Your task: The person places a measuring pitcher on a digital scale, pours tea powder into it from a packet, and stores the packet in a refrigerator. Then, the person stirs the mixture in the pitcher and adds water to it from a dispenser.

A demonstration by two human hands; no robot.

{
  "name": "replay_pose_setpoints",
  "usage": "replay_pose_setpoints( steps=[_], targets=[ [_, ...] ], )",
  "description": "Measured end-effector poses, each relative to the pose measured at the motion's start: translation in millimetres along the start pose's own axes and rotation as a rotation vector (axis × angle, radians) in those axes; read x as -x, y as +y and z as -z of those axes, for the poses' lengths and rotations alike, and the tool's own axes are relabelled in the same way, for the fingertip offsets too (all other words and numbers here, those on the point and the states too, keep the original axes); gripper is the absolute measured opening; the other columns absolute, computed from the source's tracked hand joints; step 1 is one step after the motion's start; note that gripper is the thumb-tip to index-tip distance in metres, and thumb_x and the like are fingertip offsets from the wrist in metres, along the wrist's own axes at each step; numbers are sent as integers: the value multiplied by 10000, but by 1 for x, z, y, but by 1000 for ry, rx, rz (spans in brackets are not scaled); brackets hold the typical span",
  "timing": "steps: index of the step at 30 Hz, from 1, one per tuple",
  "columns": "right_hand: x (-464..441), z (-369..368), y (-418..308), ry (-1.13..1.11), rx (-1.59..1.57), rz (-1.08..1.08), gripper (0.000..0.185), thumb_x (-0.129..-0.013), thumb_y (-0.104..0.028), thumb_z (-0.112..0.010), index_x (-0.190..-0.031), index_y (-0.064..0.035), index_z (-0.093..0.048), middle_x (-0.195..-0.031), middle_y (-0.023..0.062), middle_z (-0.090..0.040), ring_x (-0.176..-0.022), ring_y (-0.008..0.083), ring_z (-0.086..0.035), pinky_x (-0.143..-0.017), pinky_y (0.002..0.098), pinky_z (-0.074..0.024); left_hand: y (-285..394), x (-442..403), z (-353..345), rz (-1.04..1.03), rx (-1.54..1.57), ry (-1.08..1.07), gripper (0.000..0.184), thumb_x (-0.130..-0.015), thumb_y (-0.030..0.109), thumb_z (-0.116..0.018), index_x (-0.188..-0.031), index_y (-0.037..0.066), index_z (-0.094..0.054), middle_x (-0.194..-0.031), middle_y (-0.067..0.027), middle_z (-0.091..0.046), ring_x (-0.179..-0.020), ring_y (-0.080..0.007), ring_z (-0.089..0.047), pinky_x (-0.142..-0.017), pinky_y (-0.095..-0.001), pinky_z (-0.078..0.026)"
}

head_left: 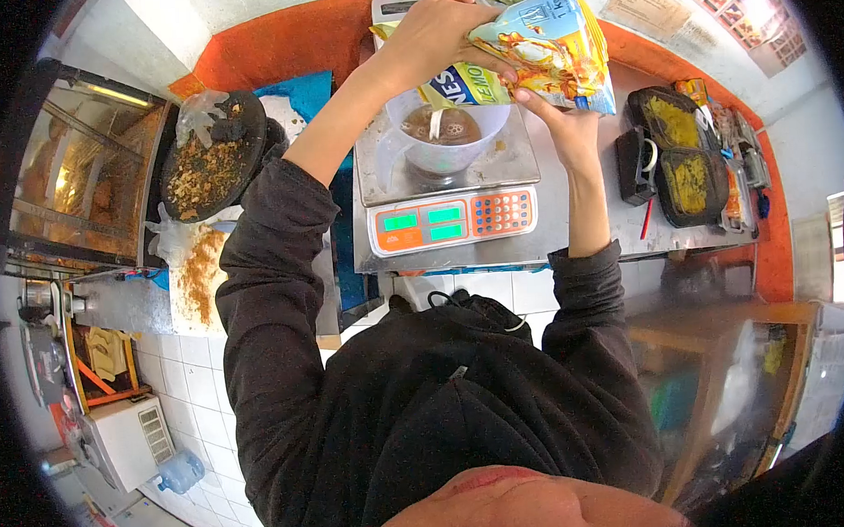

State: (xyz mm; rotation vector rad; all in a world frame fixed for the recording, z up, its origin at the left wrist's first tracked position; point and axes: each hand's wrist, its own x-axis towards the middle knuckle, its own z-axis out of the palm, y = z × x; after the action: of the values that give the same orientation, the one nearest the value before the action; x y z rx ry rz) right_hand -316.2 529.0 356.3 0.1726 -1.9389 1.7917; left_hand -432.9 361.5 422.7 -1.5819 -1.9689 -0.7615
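Observation:
A large yellow and blue 1 kg packet [554, 50] with lemon lettering is tilted over a clear plastic measuring jug [446, 156]. My left hand [442, 40] grips the packet's upper left part from above, fingers closed on it. My right hand [566, 128] holds the packet's lower right end, its thumb against the front. Brown liquid with bubbles [454, 125] lies in the jug. A narrow pale streak [435, 124] stands in it below the packet; I cannot tell whether it is a stream or a utensil. The jug stands upright on a digital scale [453, 227] with lit green displays.
On the left, a black tray of brown crumbs [205, 169] sits beside a glass-fronted cabinet [80, 173]. Black containers of yellow food [683, 152] and a red pen [645, 218] lie right of the scale on the metal table [607, 238]. An orange-edged wall borders the back.

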Motion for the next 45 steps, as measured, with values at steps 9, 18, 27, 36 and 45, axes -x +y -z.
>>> replay_pose_setpoints(
  steps=[9,18,27,36,45],
  targets=[
    [14,-20,6,247,23,189,466,-682,-18,-756,-1095,25,-544,-1053,95,-610,-942,153,-585,-803,290,-487,10,7,-10,190,463,-66,584,-621,329,-813,-1060,22,-581,-961,-71,-638,-887,-177,-596,-802,-297,-458],
    [9,-32,-1,318,-113,151,416,-702,-41,-758,-1062,32,-565,-1019,96,-622,-892,154,-604,-789,288,-495,2,-7,-47,266,542,120,719,-556,544,-780,-1067,66,-614,-849,-92,-669,-755,-225,-646,-683,-302,-495],
    [4,-14,0,241,-109,64,429,-678,-36,-771,-1047,37,-566,-1000,97,-629,-875,150,-608,-781,276,-490,3,-17,-59,243,580,137,468,-655,433,-767,-896,53,-637,-802,-80,-668,-704,-210,-639,-641,-299,-484],
    [0,-6,7,149,-161,53,469,-643,-41,-797,-1043,40,-567,-995,96,-631,-872,156,-610,-787,281,-488,9,-12,-62,246,540,194,391,-682,376,-761,-834,32,-654,-695,-69,-653,-590,-163,-608,-558,-264,-460],
    [-2,-3,12,116,-138,56,490,-635,-31,-801,-1050,51,-555,-1005,97,-625,-886,150,-601,-793,280,-488,17,-10,-52,391,449,64,355,-722,244,-748,-939,-12,-633,-859,-70,-670,-772,-92,-602,-710,-253,-487]
  ],
)
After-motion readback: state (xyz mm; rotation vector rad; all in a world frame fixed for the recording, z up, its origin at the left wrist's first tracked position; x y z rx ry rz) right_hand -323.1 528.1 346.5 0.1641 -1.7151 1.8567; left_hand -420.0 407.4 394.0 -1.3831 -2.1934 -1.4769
